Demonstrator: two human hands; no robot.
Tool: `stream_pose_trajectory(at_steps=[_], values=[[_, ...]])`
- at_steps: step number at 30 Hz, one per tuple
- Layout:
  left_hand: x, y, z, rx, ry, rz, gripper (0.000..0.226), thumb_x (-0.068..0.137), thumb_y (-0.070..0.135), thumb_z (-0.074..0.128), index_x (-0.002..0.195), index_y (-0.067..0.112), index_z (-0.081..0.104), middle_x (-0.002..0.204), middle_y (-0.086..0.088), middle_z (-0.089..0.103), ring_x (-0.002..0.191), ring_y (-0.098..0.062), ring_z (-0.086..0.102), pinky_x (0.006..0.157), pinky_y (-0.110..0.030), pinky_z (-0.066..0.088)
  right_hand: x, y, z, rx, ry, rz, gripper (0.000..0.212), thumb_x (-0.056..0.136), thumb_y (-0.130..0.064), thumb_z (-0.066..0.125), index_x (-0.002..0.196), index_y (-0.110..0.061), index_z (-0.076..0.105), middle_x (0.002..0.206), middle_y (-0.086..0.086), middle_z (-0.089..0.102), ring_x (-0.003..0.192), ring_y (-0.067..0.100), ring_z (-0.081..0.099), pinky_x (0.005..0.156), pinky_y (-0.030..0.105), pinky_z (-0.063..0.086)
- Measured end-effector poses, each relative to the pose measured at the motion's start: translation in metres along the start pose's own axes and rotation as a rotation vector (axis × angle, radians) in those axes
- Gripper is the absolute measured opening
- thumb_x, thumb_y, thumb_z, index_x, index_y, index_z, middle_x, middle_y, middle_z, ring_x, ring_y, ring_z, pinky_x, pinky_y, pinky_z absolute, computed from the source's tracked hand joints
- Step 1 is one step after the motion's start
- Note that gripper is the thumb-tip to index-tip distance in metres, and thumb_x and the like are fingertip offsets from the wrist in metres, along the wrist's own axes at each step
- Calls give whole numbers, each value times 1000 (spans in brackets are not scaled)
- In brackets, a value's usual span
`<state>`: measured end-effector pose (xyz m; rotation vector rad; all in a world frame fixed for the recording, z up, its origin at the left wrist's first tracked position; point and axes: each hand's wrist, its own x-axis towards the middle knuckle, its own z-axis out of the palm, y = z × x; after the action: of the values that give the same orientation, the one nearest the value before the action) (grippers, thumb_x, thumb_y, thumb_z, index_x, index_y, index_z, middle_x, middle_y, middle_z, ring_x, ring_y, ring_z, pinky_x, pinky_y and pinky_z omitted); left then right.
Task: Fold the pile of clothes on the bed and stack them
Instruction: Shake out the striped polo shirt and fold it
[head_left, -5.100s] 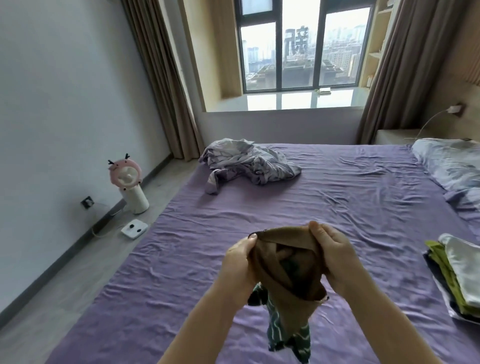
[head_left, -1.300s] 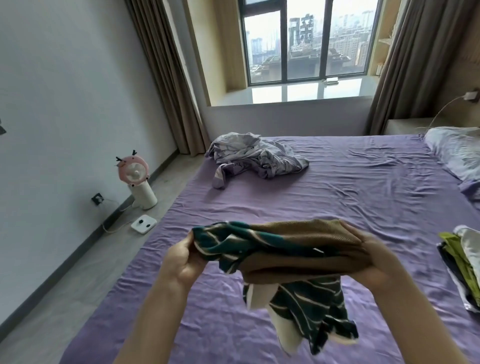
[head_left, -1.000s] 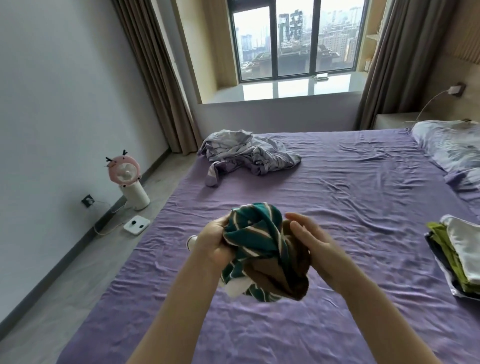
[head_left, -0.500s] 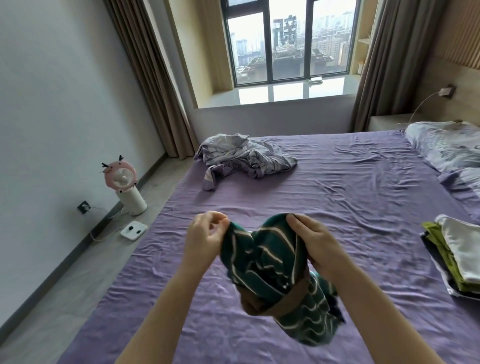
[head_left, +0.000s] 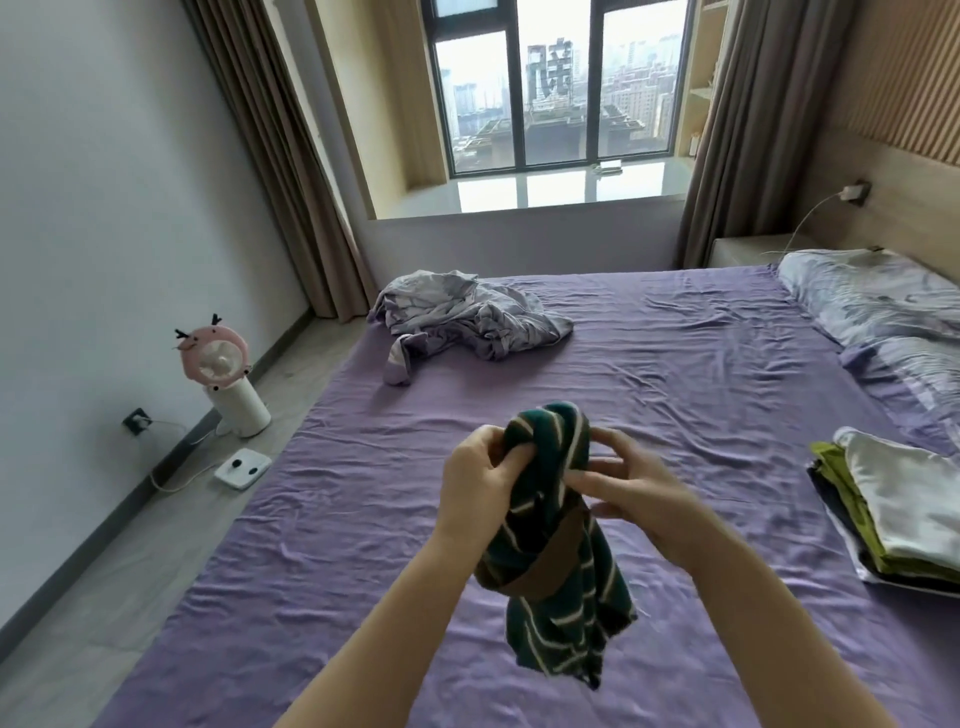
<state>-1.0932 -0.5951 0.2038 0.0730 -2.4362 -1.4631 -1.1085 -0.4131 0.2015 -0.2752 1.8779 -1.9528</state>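
Drawn closer together than half a second ago: left hand (head_left: 480, 486) and right hand (head_left: 636, 488), both pinching one bunched green striped garment (head_left: 553, 545) held in the air above the purple bed (head_left: 675, 415), its brown band wrapped round the middle. At 11 o'clock, one crumpled grey-lilac heap of clothes (head_left: 467, 317); at 3 o'clock, one folded stack (head_left: 893, 512). At 9 o'clock on the floor, one pink fan (head_left: 218, 374); at 2 o'clock, two pillows (head_left: 883, 317).
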Motion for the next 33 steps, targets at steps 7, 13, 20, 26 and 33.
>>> stream_pose_trajectory(at_steps=[7, 13, 20, 26, 33], values=[[21, 1, -23, 4, -157, -74, 26, 90, 31, 64, 77, 9, 68, 67, -4, 66, 61, -15, 59, 64, -37, 49, -1, 15, -4, 411, 155, 72, 26, 90, 8, 43, 97, -3, 66, 72, 10, 69, 64, 20, 66, 57, 32, 56], [37, -6, -62, 148, 30, -86, 37, 96, 35, 52, 78, 6, 66, 69, -14, 64, 65, -27, 58, 70, -40, 48, 12, 23, -26, 609, 384, 149, 24, 97, 2, 39, 90, -10, 58, 58, 8, 66, 44, 15, 61, 42, 21, 51], [31, 24, -38, -712, -57, -462, 31, 101, 26, 43, 87, 6, 62, 65, -9, 70, 56, -18, 67, 50, -29, 55, 13, 14, 9, 65, 479, -262, 6, 91, -19, 60, 88, -25, 63, 91, -2, 64, 83, 9, 60, 69, 17, 49], [32, 30, -37, -919, -151, -368, 32, 99, 30, 45, 85, 7, 62, 64, -8, 68, 55, -19, 66, 53, -29, 56, 16, 15, 36, -446, 329, -321, 6, 88, -16, 64, 93, -15, 67, 87, 1, 64, 83, 14, 58, 71, 20, 43], [18, -24, -61, 161, -62, 18, 35, 92, 40, 54, 84, 7, 61, 77, -3, 59, 71, -18, 57, 73, -34, 49, 20, -13, 13, 456, 262, 37, 22, 99, -12, 43, 91, -9, 63, 64, 5, 69, 54, 14, 66, 46, 23, 52]])
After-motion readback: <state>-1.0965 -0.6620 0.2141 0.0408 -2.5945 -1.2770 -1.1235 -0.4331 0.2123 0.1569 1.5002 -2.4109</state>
